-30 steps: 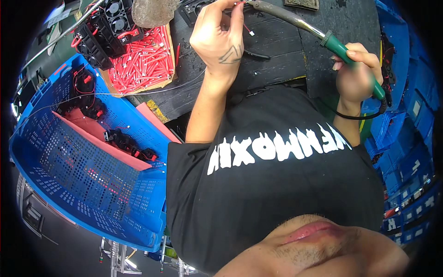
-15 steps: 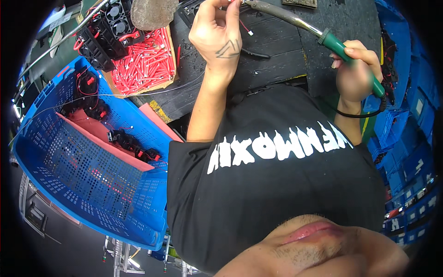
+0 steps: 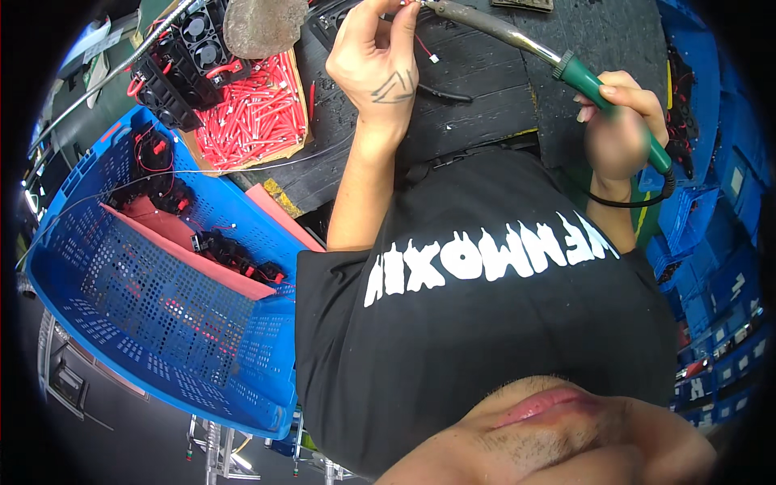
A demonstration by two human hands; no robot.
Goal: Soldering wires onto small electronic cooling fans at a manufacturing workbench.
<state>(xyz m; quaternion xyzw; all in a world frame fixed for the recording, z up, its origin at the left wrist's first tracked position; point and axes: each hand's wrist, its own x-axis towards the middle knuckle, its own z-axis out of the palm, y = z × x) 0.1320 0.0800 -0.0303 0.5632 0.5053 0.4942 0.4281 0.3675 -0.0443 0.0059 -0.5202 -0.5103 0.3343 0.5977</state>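
My right hand (image 3: 621, 133) is wrapped round the green handle of a soldering iron (image 3: 509, 34), its metal barrel slanting up and left. The iron's tip end reaches the fingertips of my left hand (image 3: 376, 69) at the upper edge of the view. Those fingers are pinched together on a small piece, mostly hidden and cut off by the edge. From beside the thumb a thin red wire (image 3: 423, 47) hangs down, ending in a small white connector (image 3: 434, 58). A black cable runs from the handle's lower end.
Left of my left hand, a cardboard tray (image 3: 304, 121) holds many red tubes. Black fans with red wires (image 3: 194, 48) are stacked behind it. A blue perforated basket (image 3: 97, 283) with wired parts and a pink divider stands lower left. Blue bins (image 3: 695, 214) line the right side.
The view has shifted very slightly. Both hands keep the same hold, and the iron's tip end stays at my left fingertips.
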